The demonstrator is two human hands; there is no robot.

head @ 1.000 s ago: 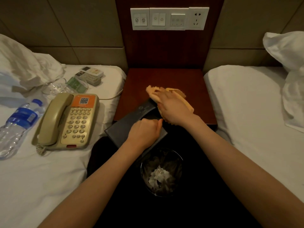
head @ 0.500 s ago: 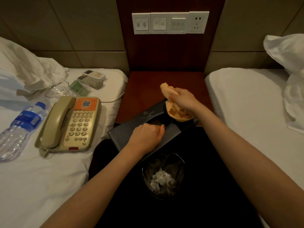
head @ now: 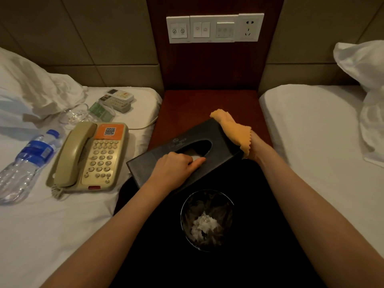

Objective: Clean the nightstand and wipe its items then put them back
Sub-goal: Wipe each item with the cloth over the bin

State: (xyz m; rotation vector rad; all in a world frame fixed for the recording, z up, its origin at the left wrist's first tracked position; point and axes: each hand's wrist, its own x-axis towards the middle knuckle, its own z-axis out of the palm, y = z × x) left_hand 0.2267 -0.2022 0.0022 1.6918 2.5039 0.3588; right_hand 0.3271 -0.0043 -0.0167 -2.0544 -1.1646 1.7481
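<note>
The person's left hand (head: 176, 169) grips a black tissue box (head: 222, 146), fingers hooked into its slot to steady it. The right hand (head: 255, 143), mostly hidden, holds an orange cloth (head: 234, 129) bunched against the box's right end, apparently wiping it. The box sits tilted over the nightstand (head: 207, 102) front edge. Phone (head: 91, 156), water bottle (head: 29, 161) and remotes (head: 118, 99) lie on the left bed (head: 52, 225), likely set aside for cleaning.
</note>
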